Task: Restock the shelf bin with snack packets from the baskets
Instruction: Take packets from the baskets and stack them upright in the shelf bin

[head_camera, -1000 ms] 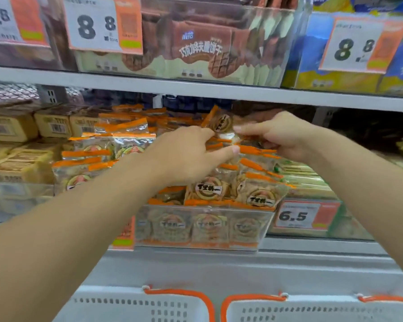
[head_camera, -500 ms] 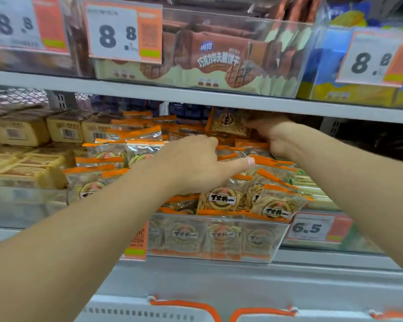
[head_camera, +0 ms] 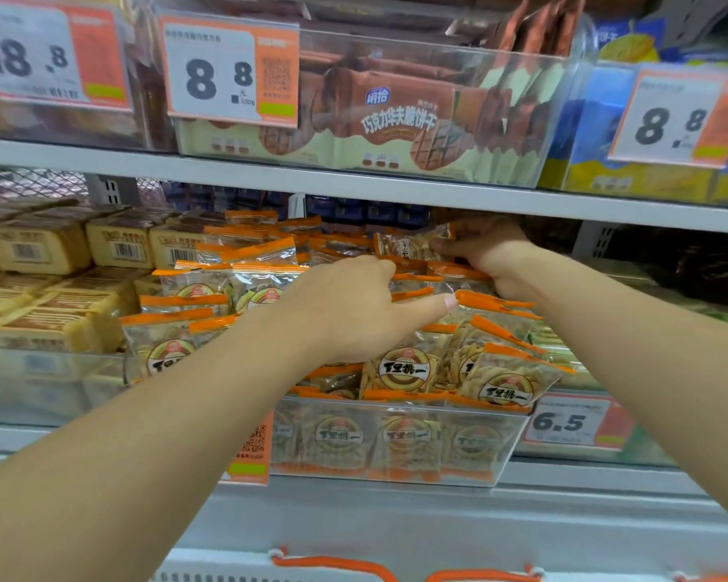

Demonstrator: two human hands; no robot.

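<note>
A clear plastic shelf bin (head_camera: 400, 445) on the middle shelf is heaped well above its rim with clear snack packets sealed by orange strips and printed with a round brown label (head_camera: 404, 367). At the back of the heap, just under the grey metal upper shelf (head_camera: 354, 184), 1 such packet (head_camera: 412, 245) is pinched at its edge by the right hand (head_camera: 486, 256), fingers curled around it. The left hand (head_camera: 354, 312) is laid on the pile with its fingers bent over the packets and its thumb stretched forward; whether anything is actually gripped beneath it cannot be told. Only the orange handles of 2 white plastic baskets (head_camera: 333, 567) are seen at the bottom edge. The main risk is judged to be overfilling: front packets already lean over the rim, and a push from behind could slide them off onto the floor. The held packet could also be crumpled against the upper shelf, since little room is left there.
</note>
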